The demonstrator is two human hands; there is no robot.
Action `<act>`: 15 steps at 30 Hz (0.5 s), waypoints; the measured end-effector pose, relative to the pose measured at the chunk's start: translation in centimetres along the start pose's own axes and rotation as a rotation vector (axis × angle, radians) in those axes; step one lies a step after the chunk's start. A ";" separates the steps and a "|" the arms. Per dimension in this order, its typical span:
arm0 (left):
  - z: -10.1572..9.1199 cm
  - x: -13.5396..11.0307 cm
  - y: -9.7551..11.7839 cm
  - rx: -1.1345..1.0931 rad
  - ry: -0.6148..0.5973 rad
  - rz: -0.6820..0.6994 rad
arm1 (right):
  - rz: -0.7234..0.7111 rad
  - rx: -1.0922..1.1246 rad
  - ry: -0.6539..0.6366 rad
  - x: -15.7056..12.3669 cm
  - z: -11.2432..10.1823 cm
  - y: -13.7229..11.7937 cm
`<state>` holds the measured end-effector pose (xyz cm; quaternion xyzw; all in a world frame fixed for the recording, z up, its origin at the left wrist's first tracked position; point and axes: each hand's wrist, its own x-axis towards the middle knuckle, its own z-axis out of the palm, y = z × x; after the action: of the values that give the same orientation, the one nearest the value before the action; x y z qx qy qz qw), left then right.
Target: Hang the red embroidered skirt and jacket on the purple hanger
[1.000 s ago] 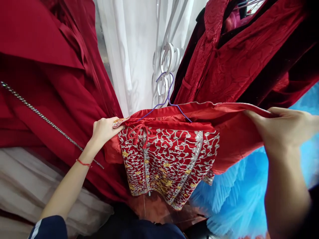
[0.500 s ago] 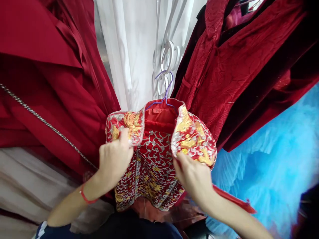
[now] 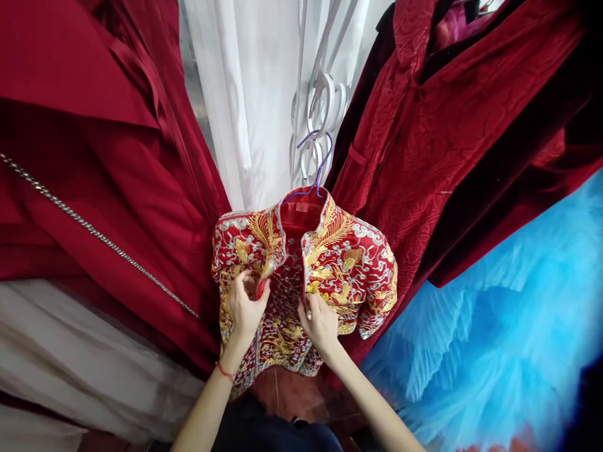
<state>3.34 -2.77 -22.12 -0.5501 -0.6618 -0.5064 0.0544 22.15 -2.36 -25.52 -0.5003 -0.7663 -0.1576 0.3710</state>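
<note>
A red jacket with gold and silver embroidery hangs in front of me on a purple wire hanger. Its stand collar surrounds a small label, and its front is parted. Fingers of my left hand are closed on the left front edge, below the collar. My right hand pinches the right front edge at about the same height. Between the two edges the jacket's patterned inner side shows. The hanger's hook is up by several white rings; whether it catches on one I cannot tell.
Dark red garments hang close on the left, with a silver chain across them. Patterned red clothes hang on the right, above blue tulle. White drapery is behind. Pale fabric lies lower left.
Both hands have moved inward and slightly down along the front edges. The front panels, spread wide and folded back before, have come closer together, and the sleeves now show more.
</note>
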 end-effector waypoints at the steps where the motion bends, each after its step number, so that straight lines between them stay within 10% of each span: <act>1: 1.0 0.1 -1.5 0.012 -0.005 -0.027 | 0.014 -0.010 0.001 -0.5 0.3 0.4; 7: 4.3 0.8 -8.9 0.089 -0.255 -0.082 | 0.103 -0.164 -0.074 -3.2 1.2 2.9; 15: 3.0 1.7 -12.7 0.116 -0.289 -0.206 | 0.262 -0.302 -0.374 -4.0 1.1 5.0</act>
<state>-5.85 2.01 -30.28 -0.5423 -0.7438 -0.3860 -0.0615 27.05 -2.02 -29.80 -0.6651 -0.7182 -0.1256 0.1614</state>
